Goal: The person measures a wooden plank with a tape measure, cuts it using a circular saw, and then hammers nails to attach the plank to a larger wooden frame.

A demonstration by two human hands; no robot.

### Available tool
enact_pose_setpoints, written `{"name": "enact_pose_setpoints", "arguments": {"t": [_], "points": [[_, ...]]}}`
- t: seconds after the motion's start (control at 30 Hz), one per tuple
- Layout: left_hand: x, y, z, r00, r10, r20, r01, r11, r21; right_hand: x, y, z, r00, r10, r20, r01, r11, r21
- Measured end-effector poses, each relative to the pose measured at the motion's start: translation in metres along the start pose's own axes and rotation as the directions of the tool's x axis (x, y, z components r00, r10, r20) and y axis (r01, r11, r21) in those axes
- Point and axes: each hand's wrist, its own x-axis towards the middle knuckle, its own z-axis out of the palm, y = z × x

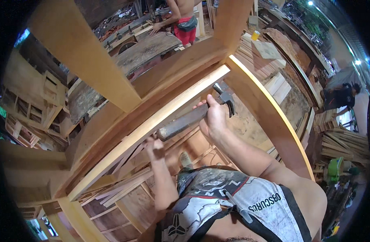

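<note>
My right hand is closed around a claw hammer, gripping it close to the metal head. The hammer's handle slants down to the left, its butt end near my left hand. That hand is raised below a pale wooden strip; its fingers look bent but are blurred, and I cannot tell whether they hold anything. The strip runs diagonally along the inner side of a brown wooden frame. The hammer head is just below the strip's upper right end, apart from it.
A curved wooden side piece bounds the frame on the right. A broad upright board rises at the left. Beyond, a person in red shorts works at a bench. Another person is at the far right, near stacked lumber.
</note>
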Motion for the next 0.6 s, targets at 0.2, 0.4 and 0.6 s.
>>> {"name": "enact_pose_setpoints", "arguments": {"t": [0.2,0.4,0.6], "points": [[0.024,-0.057,-0.006,0.999,-0.041,0.035,0.034,0.985,0.167,0.009,0.001,0.001,0.996,0.045,-0.078,-0.043,0.999,0.016],[0.031,-0.038,0.014,0.994,0.021,0.103,-0.053,0.945,0.323,0.004,-0.020,-0.020,0.995,0.070,-0.068,-0.074,0.996,-0.054],[0.016,-0.030,0.046,0.996,-0.083,0.035,0.066,0.935,0.349,-0.012,-0.048,-0.055,0.983,0.165,-0.086,-0.169,0.985,-0.035]]}}
